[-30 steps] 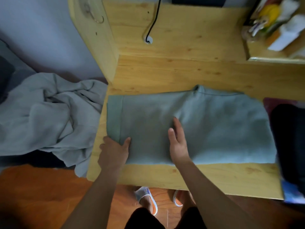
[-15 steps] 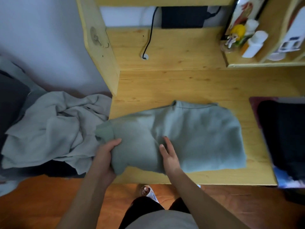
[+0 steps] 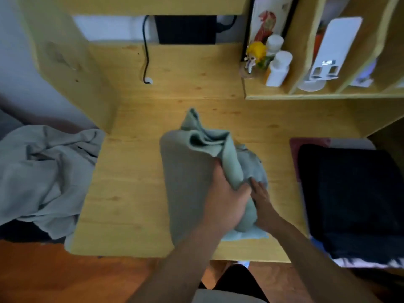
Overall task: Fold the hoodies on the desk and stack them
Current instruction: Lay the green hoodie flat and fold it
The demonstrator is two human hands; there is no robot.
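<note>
Left hand carries a fold of the green hoodie over to the right.

The left hand (image 3: 225, 200) has its grip closed around a bunched edge of the green hoodie (image 3: 188, 176), lifted above the wooden surface (image 3: 131, 193). Just to the right of this grip, the right hand (image 3: 262, 200) lies with straight fingers on the lower layer of the hoodie, its grip not closed on anything. The hoodie sits in the middle of the surface. Far left of the grip a grey hoodie (image 3: 41, 173) lies crumpled beyond the surface edge; far right is a dark folded pile (image 3: 354, 200).
</note>
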